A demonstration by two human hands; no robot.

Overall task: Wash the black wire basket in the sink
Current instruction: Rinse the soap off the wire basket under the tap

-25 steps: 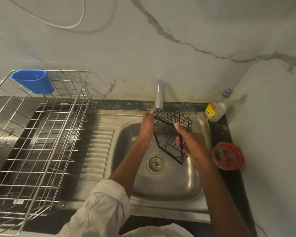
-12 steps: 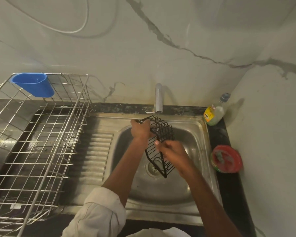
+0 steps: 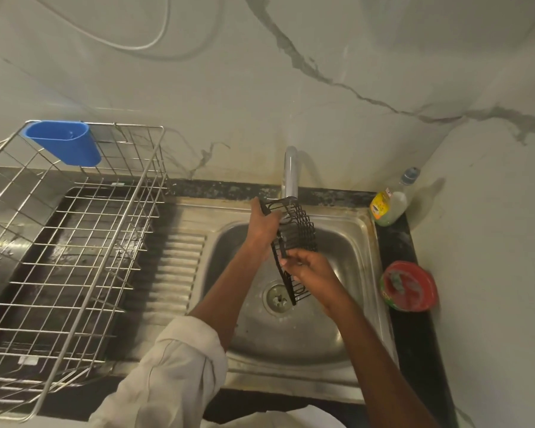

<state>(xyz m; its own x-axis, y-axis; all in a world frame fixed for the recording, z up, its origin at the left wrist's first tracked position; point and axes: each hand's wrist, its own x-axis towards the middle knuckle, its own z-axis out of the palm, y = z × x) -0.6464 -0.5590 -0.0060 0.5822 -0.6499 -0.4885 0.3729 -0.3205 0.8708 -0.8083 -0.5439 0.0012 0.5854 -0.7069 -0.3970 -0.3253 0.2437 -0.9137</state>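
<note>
Black wire basket [image 3: 297, 239]: held tilted on edge over the bowl of the steel sink [image 3: 362, 239], upper end just under the spout of the chrome tap [image 3: 290, 171], lower end above the drain [image 3: 277, 298]. Left hand [image 3: 264, 225]: closed around the basket's upper rim, fingers wrapped over the wire. Right hand [image 3: 309, 267]: closed on the basket's lower half, fingertips curled against the mesh; how firmly it is pinched cannot be told. White sleeve [image 3: 170, 375]: rolled up on the left arm, the right forearm bare. Wire dish rack [image 3: 74, 242]: set on the draining board to the left of the bowl, with a blue plastic cup [image 3: 65, 142] hung on its back corner. Soap bottle [image 3: 389, 203]: stood on the dark counter at the sink's back right corner, yellow label turned forward. Red round container [image 3: 408, 285]: placed on the same counter strip, beside the bowl's right edge, something greenish inside. White cable [image 3: 142, 44]: looped on the marble wall above.
</note>
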